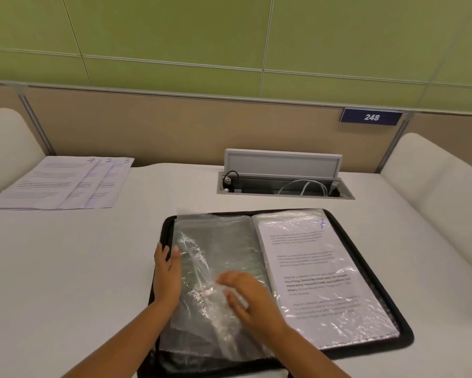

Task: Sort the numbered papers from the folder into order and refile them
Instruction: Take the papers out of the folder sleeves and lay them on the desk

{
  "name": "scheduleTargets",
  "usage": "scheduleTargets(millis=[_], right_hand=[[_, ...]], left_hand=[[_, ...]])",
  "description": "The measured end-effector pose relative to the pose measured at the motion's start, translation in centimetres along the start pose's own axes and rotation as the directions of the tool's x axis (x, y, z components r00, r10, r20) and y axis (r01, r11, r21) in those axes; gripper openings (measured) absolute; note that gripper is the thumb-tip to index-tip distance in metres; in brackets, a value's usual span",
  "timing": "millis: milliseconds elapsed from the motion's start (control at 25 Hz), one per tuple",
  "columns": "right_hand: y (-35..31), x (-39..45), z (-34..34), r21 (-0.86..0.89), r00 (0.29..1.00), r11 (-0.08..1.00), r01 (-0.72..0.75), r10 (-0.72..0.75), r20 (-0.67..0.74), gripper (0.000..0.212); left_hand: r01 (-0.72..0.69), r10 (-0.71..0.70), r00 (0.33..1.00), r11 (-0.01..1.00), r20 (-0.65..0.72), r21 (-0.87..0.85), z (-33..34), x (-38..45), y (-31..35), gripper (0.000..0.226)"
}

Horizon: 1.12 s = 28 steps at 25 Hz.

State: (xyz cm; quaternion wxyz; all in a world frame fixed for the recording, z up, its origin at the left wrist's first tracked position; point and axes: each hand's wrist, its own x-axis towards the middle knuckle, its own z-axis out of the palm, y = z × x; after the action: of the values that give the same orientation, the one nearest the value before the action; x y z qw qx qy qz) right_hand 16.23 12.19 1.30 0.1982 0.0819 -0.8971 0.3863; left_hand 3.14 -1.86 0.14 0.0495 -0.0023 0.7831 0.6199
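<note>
Papers numbered 4, 2 and 3 (62,182) lie fanned at the far left corner of the table (65,268), well apart from the folder (393,317), which lies open near the front edge, a little right of centre. Its right-hand side shows a printed sheet marked 7 (314,268), still inside a clear sleeve. On the left side lie empty plastic sleeves (218,241), crinkled and glossy.

The left hand (167,274) rests on the outer left edge of the sleeves, fingers straight, steadying them. The right hand (249,298) lies on top of the sleeves with its fingers loosely spread and slightly bent; whether it pinches the film I cannot tell, since the hand is blurred.

The step in hand looks like the emptying stage: working through the sleeves to pull out the remaining numbered sheets. The task seems less than half done, as only three pages are out. Next, page 7 probably has to be drawn from its sleeve, which calls for holding the slippery film down while sliding the sheet out.
</note>
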Motion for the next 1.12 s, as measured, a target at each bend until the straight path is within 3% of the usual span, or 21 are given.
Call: scheduleTargets(millis=[120,200,360,440,600,680,760,960,1120], right_hand=[[2.7,1.1,-3.0,-0.015,0.969,0.977,-0.215,0.211,-0.125,0.038],[5.5,1.5,-5.0,-0.094,0.951,0.954,-0.284,0.267,-0.155,0.036],[10.2,2.1,-7.8,-0.302,0.925,0.875,-0.378,0.37,-0.087,0.026],[11.6,3.2,-8.8,-0.36,0.902,0.836,-0.414,0.429,-0.044,0.031],[13.9,5.9,-8.9,-0.44,0.817,0.73,-0.523,0.577,-0.013,0.048],[14.8,7.2,-9.0,-0.51,0.823,0.702,-0.498,0.568,-0.023,0.051],[15.4,8.8,-9.7,-0.577,0.84,0.678,-0.456,0.543,-0.027,0.053],[15.9,10.5,-10.1,-0.75,0.848,0.558,-0.354,0.53,-0.006,0.045],[16.9,10.4,-9.6,-0.804,0.942,0.553,-0.221,0.336,-0.028,0.044]], left_hand=[[-0.041,0.041,0.999,0.999,0.0,0.032,0.0,1.6,1.5,0.064],[-0.126,0.126,0.992,0.985,0.009,0.118,0.5,2.6,2.6,0.062],[-0.328,0.297,0.944,0.897,0.146,0.295,3.8,2.8,4.4,0.054],[-0.414,0.311,0.905,0.802,0.291,0.43,6.1,2.1,3.7,0.054],[-0.44,0.071,0.878,0.504,0.473,0.743,8.5,2.4,0.8,0.06],[-0.505,0.096,0.855,0.38,0.51,0.775,8.1,2.7,-0.6,0.065],[-0.547,0.127,0.834,0.316,0.537,0.775,7.3,2.4,-1.5,0.074],[-0.526,0.155,0.849,0.327,0.505,0.785,7.0,2.1,-2.4,0.067],[-0.533,0.196,0.846,0.308,0.496,0.788,7.1,2.1,-3.1,0.069]])
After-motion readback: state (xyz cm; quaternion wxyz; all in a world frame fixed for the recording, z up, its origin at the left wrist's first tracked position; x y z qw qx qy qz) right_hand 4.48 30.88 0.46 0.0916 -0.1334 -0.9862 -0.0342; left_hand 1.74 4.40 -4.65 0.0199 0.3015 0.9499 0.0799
